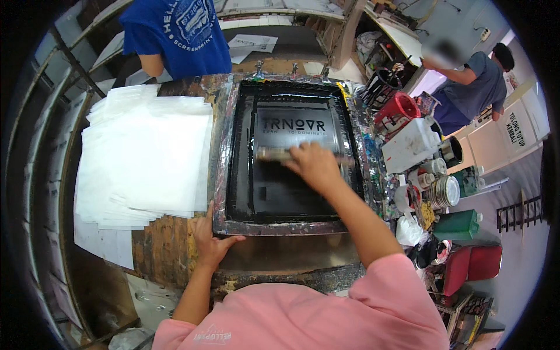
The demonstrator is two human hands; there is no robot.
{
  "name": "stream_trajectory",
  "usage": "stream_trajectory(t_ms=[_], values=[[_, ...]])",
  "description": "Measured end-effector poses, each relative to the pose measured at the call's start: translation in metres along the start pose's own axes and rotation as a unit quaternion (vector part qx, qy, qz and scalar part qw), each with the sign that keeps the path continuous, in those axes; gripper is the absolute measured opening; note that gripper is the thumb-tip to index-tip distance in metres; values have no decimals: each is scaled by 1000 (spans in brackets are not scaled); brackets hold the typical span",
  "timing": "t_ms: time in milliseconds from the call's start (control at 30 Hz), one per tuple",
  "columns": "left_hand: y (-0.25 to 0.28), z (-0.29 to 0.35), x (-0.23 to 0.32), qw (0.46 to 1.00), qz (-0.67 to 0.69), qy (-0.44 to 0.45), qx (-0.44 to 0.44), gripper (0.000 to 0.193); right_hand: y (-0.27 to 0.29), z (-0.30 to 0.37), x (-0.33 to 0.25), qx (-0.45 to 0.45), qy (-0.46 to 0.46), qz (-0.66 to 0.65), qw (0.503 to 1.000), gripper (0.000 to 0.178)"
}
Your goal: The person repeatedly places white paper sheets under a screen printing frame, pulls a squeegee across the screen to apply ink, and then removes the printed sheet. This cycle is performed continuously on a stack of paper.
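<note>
Live from afar: my right grip (315, 165) is clamped on a blurred squeegee (272, 154), held crosswise inside the inked screen-printing frame (286, 227), presumably so pressure spreads evenly. My left grip (211, 248), thumb and fingers apart, touches the near-left corner, likely steadying it. Clear ink lies ahead and behind, bounded by raised walls; outside, a paper stack (143, 157) hugs the left edge, and a white tub (411, 146) stands near the right.

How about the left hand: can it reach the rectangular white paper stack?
Likely yes: the left hand is at the near-left corner of the dark rectangular screen frame, beside the white paper stack, no obstacle between.
</note>
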State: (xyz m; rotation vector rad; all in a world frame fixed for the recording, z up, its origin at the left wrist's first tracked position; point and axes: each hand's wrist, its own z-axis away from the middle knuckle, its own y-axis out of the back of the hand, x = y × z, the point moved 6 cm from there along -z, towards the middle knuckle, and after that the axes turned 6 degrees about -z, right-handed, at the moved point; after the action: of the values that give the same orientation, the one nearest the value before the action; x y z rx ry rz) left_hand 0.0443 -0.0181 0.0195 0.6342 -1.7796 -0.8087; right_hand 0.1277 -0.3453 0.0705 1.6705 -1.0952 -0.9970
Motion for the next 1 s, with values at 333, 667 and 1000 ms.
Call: stream_trajectory(t_ms=[333,667,1000], values=[[39,-41,49,934,311,-16,173,102,168,51,-101,62,21,-6,998,35],[-40,-245,41,960,267,12,90,18,276,-68,-70,296,54,63,952,36],[-123,-314,12,991,75,-107,38,20,289,-96,-59,288,62,24,955,38]])
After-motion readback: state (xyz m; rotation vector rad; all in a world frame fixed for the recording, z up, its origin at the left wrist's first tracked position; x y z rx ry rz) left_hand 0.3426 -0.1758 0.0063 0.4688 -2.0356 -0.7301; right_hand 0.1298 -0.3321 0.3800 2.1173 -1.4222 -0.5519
